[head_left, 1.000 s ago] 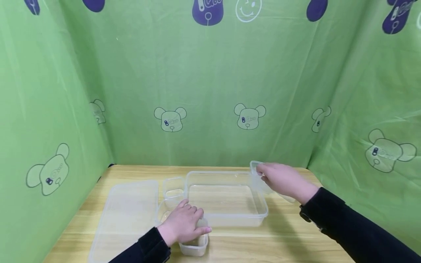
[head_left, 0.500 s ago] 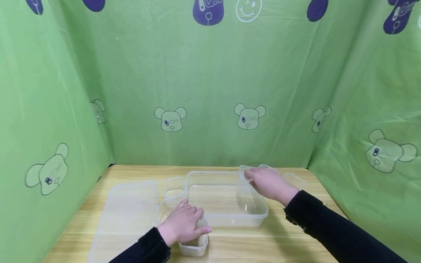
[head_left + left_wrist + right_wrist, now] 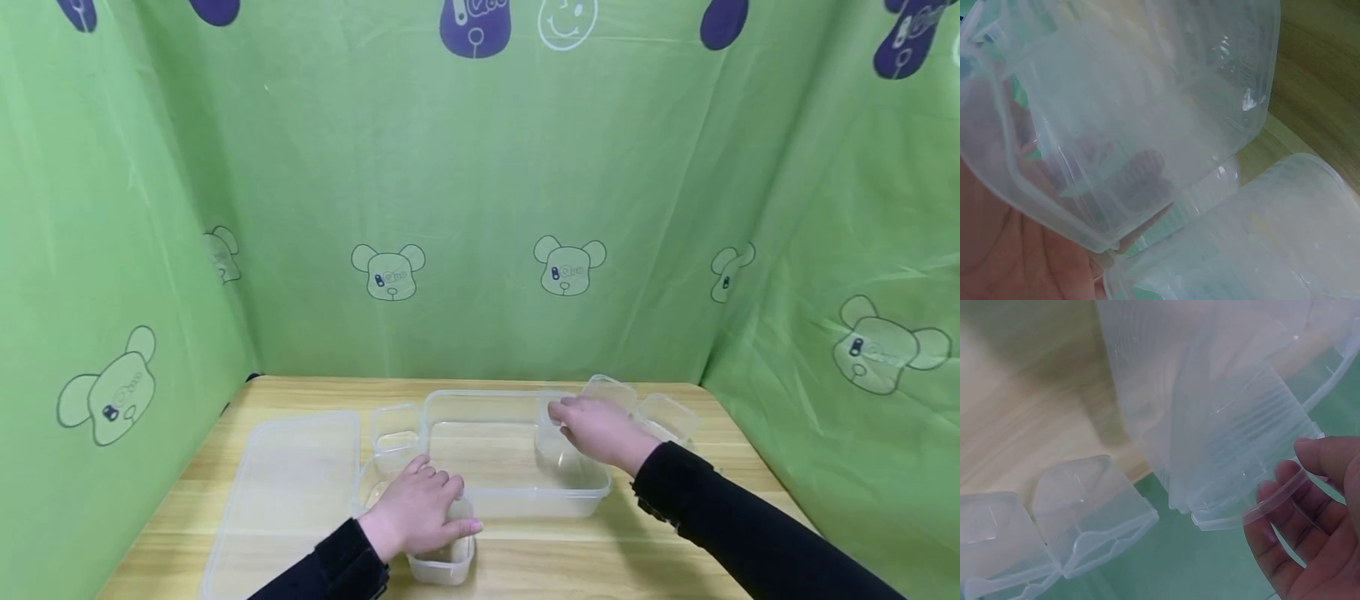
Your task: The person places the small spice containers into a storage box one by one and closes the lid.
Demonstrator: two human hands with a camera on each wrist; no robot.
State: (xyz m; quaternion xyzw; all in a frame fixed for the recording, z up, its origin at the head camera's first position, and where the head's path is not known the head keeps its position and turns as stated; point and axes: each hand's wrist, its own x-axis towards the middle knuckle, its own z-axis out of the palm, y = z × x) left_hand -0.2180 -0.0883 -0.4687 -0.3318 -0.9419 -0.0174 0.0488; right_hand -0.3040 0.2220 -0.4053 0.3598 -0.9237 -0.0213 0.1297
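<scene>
My right hand pinches the rim of a small clear plastic container between thumb and fingers. In the head view, this container overlaps the right end of a large clear plastic box. My left hand lies over a small clear container at the front left of the box, thumb stretched out to the right and fingers relaxed. In the left wrist view, its fingers show partly through the container's wall, with the palm close to the rim. Another small container stands beside this hand.
A large flat translucent lid lies on the wooden table at left. One small container stands left of the box. Two more, a nearer container and a farther container, stand right of it. Green curtains enclose the table.
My right hand has carried the small container leftward and lower, from beyond the box's right end to over its right part. The left hand stays in place.
</scene>
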